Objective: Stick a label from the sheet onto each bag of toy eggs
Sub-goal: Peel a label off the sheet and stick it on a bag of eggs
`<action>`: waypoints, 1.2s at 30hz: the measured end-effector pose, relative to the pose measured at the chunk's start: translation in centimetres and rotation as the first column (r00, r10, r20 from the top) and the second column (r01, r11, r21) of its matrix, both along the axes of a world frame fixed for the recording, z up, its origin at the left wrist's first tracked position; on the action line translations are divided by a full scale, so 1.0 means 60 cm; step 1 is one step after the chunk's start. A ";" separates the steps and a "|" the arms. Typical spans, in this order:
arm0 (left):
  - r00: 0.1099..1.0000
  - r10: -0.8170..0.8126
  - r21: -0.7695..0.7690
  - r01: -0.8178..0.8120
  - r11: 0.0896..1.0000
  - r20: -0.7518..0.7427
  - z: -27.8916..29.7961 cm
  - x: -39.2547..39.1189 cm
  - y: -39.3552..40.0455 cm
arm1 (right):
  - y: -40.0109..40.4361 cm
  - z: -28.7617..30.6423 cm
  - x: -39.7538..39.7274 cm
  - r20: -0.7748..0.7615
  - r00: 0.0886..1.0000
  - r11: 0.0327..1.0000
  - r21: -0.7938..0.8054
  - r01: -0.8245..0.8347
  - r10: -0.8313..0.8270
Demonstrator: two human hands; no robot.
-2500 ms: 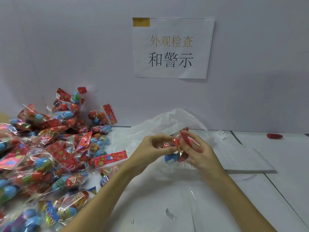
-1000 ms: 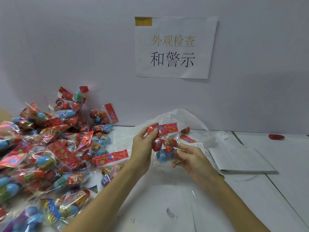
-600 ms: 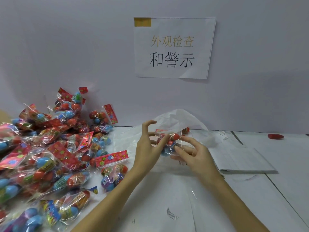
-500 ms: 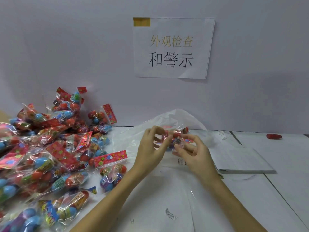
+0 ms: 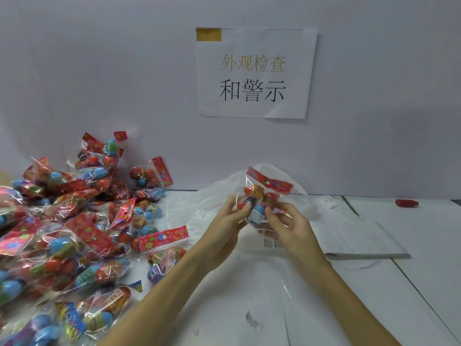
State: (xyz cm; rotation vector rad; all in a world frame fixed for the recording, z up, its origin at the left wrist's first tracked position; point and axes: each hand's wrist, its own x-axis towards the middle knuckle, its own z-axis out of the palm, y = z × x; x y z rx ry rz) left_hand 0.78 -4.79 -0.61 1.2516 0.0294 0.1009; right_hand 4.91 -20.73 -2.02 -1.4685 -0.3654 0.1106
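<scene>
Now both hands grip one clear crinkly bag of red and blue toy eggs (image 5: 259, 203), left hand (image 5: 228, 221) and right hand (image 5: 287, 224) pinching its sides between them, seemingly pressing a label down, with the white label sheet (image 5: 359, 239) just right of the right hand for the next peel.

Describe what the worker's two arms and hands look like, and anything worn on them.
Both forearms are bare, with no sleeves showing in the frame. The left hand and right hand wear no gloves, and no watch, ring or bracelet is visible. The fingers are slim.
</scene>
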 end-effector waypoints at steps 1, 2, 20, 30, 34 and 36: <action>1.000 0.002 0.031 -0.002 1.000 -0.005 -0.001 0.000 -0.002 | -0.001 -0.001 0.002 -0.023 1.000 0.999 0.028 -0.021 0.021; 1.000 0.005 0.052 -0.004 0.999 -0.011 -0.002 0.000 -0.003 | -0.002 -0.002 0.004 -0.035 0.999 0.998 0.058 -0.038 0.040; 0.985 0.171 0.317 -0.172 0.933 0.029 -0.011 0.006 0.008 | -0.015 0.016 0.009 -0.364 0.906 0.951 0.288 -0.111 0.216; 0.829 0.522 0.942 -0.016 -0.335 0.200 -0.010 0.005 0.082 | -0.136 0.099 0.006 0.025 0.703 0.140 0.975 -0.175 0.711; 0.804 0.592 0.877 0.242 -0.416 0.059 -0.022 -0.007 0.125 | -0.094 0.071 0.004 -0.102 0.605 0.297 0.927 -0.230 0.789; 0.835 0.548 0.885 0.209 -0.417 0.061 -0.023 -0.005 0.139 | -0.077 0.060 0.004 -0.184 0.657 0.431 0.871 -0.237 0.731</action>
